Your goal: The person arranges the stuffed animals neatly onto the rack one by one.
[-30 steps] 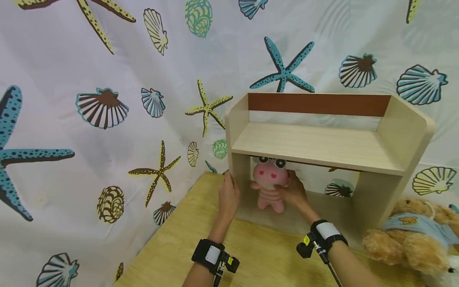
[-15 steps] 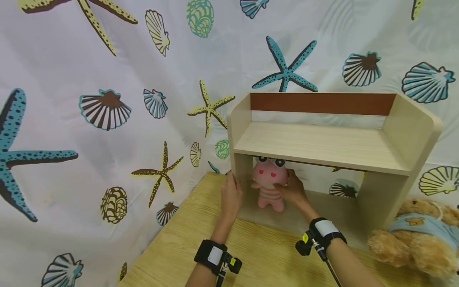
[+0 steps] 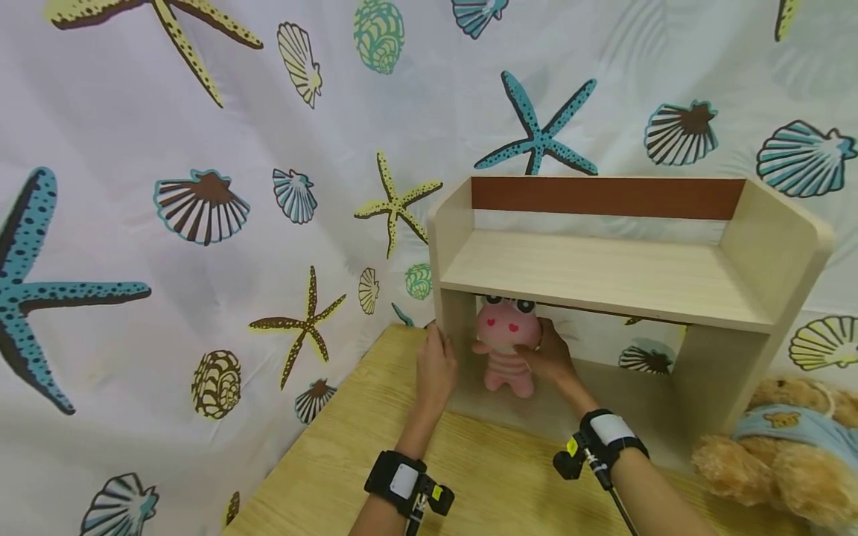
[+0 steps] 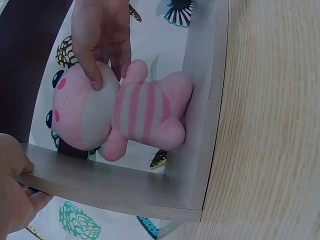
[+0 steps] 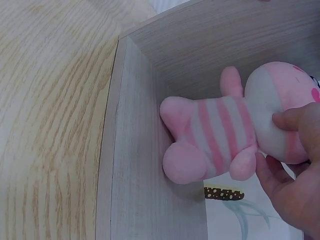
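Note:
A pink frog-like plush toy (image 3: 507, 350) with a striped body and heart cheeks stands upright in the lower left of a pale wooden shelf (image 3: 603, 275). My right hand (image 3: 551, 353) grips it by the side of the head, thumb across the front and fingers behind, as the right wrist view shows. Its feet (image 5: 185, 162) are right at the shelf's bottom board. My left hand (image 3: 436, 366) holds the front edge of the shelf's left side panel (image 4: 115, 192), thumb on the inner face and fingers on the outer one in the left wrist view.
A brown teddy bear (image 3: 780, 454) in a blue shirt lies beside the shelf's right side panel (image 3: 731, 380). The shelf stands on a wood-grain table (image 3: 362, 439). Behind it hangs a white cloth (image 3: 234, 134) printed with shells and starfish.
The head view has shifted slightly, so the scene sits a little further right. Both hands keep their holds, and the plush toy stays in place in the shelf.

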Tool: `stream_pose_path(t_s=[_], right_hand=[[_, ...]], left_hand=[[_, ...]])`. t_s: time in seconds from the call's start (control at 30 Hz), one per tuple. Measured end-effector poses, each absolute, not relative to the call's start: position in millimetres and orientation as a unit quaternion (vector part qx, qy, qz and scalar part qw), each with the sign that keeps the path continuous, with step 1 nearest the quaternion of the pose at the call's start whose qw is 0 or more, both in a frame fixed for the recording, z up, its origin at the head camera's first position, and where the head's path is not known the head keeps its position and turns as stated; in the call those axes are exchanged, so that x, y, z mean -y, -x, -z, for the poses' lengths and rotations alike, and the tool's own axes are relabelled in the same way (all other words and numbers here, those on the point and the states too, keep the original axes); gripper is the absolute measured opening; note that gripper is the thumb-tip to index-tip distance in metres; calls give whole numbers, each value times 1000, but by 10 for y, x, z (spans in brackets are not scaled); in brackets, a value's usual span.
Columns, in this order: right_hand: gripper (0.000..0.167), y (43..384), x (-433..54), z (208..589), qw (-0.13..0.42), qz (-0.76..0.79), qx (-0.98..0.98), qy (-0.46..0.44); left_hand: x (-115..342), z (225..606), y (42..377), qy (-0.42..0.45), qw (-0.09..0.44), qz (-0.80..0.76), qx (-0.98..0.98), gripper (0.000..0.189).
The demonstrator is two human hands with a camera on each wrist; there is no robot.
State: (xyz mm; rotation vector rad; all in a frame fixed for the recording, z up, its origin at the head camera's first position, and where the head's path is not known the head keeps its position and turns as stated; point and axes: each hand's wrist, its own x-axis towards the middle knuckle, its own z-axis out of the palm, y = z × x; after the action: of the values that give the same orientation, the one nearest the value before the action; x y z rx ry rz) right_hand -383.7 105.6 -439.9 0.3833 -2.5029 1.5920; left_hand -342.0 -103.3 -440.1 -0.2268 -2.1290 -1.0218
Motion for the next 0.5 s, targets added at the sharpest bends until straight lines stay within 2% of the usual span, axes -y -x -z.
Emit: stream_pose_path(t_s=[0.13, 0.5], right_hand=[[66, 3868, -1040, 4419, 83, -520, 841, -127], [69, 3921, -1019, 4395, 62, -553, 819, -136]], left_hand=[[1051, 4399, 3416, 85, 374, 401, 832, 15], [1057, 4416, 3455, 95, 385, 387, 832, 8]])
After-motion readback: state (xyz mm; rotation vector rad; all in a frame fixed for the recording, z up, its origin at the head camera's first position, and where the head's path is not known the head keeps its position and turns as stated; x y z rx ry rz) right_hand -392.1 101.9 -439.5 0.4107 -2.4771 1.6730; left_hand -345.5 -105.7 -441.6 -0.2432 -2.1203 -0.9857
